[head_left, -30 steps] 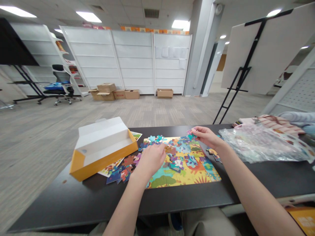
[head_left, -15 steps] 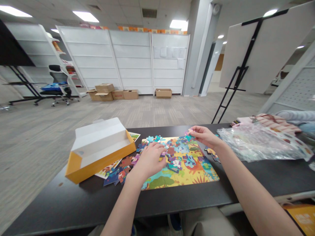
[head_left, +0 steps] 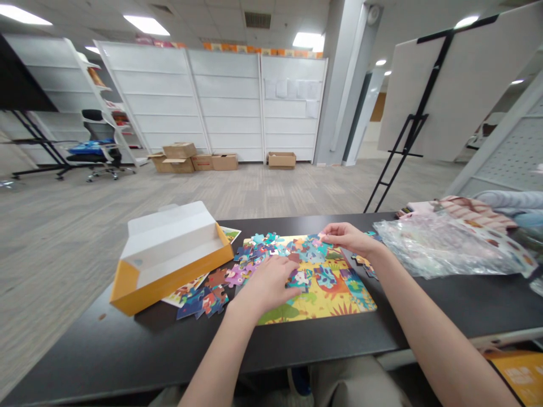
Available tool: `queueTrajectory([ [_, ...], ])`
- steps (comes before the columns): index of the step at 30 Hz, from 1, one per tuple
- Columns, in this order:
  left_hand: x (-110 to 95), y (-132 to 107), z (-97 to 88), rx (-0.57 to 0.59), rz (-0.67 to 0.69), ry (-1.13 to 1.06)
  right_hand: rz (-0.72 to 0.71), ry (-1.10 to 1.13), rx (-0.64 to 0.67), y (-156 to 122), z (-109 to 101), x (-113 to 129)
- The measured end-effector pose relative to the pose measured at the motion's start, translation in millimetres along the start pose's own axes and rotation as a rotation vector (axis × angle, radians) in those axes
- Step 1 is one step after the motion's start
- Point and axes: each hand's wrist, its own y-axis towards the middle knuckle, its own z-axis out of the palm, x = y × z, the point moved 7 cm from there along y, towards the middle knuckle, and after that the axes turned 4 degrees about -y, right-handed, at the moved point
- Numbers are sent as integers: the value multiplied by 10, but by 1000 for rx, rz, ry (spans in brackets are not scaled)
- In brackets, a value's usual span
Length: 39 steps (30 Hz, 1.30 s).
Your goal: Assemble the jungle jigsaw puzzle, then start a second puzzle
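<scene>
A jigsaw puzzle board [head_left: 335,299] with a colourful jungle picture lies on the black table [head_left: 106,333], and many loose multicoloured pieces are heaped on its upper and left parts. My left hand [head_left: 267,285] rests palm down on the pieces at the board's left side, with no held piece showing. My right hand [head_left: 348,237] is at the board's far edge, its fingertips pinching a small puzzle piece [head_left: 323,235]. More loose pieces [head_left: 203,299] spill off the board to the left, and a few [head_left: 365,267] lie right of it.
An open yellow-and-white puzzle box [head_left: 169,265] stands left of the board. A crinkled plastic bag [head_left: 441,249] and patterned cloth [head_left: 470,209] lie at the table's right end. Beyond the table's far edge are a carpeted floor, cardboard boxes, white shelving and a black easel.
My left hand has slid down and slightly right across the board, moving loose pieces. My right hand has shifted slightly left along the far edge, still pinching a piece.
</scene>
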Motion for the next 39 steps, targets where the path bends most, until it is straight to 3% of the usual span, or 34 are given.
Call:
queueTrajectory([
  [10, -9, -100, -194, -120, 0, -44, 8, -128, 133, -30, 148, 19],
  [15, -256, -84, -88, -92, 92, -26, -12, -164, 139, -24, 130, 21],
  [20, -604, -35, 173, -7, 228, 27, 43, -157, -11, -2, -137, -90],
  [23, -678, -11, 248, -4, 248, 47, 30, -170, -158, -18, -326, -101],
  [25, -674, -2, 261, -5, 242, 47, 31, -186, -182, -34, -348, -89],
  [32, -604, -30, 280, -3, 228, 35, 38, -244, 77, -37, -28, -46],
  [39, -566, -91, 269, 1, 221, 22, 52, -314, 115, -6, 6, -114],
])
